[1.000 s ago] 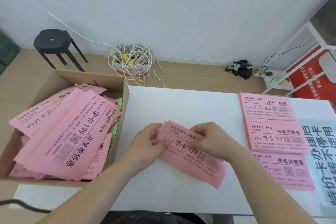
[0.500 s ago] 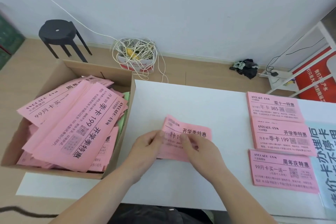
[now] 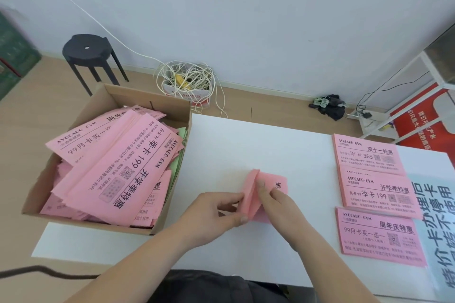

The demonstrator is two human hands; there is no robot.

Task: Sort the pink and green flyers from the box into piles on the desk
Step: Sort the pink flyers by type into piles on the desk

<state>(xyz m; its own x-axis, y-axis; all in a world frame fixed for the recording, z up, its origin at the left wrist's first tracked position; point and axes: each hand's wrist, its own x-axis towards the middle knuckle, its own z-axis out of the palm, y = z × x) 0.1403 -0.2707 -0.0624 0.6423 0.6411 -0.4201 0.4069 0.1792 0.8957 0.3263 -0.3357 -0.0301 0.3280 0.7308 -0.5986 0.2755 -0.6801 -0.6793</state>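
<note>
A plain office back room: white desk [image 3: 246,150], pale bare wall [image 3: 246,7], round black plastic stool [image 3: 87,50], wooden floor [image 3: 29,110], white wire shelving [image 3: 403,86] (cables trailing nearby).

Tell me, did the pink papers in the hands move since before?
Yes. The held pink flyers tipped up on edge, and their right end pulled left, away from the sorted piles on the desk.

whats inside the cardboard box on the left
The cardboard box holds a loose heap of pink flyers, with green flyers showing at its right wall. Whatever lies deeper, and the box floor, are covered.
</note>
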